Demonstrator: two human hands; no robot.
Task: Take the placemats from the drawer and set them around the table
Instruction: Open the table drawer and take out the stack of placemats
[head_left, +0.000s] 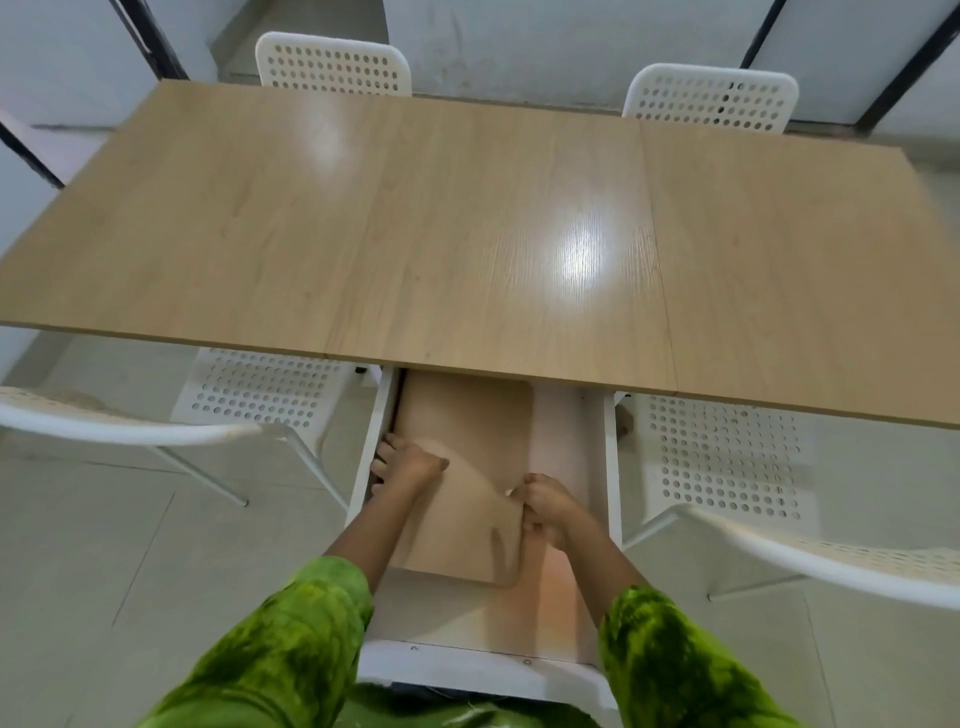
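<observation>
Sleeves: green, mottled sleeves (291, 639) cover both forearms at the bottom edge, closest to the camera, one on each side of the drawer's front panel.
Desk: light wood desk (467, 223) fills the upper half of the view, its near edge overhanging the back of the drawer; its top carries two bright glare patches.
Chairs: four white perforated chairs stand about the desk; one near-side chair (249, 395) sits left of the drawer, another (727, 457) right of it, and two backrests (332, 65) (711, 98) rise beyond the desk's far edge.
Drawer: white drawer (613, 467) is pulled out from under the desk's near edge, toward the person, between the two near chairs.
Placemats: tan placemats (467, 415) lie in the drawer, against its left wall, their far end near the desk's edge; how many are stacked I cannot tell.
Left hand: left hand (408, 462) curls over the left edge of the placemats, beside the drawer's left wall, fingers closed on that edge.
Right hand: right hand (545, 506) pinches the right edge of the placemats, lifting and bending that corner upward.
</observation>
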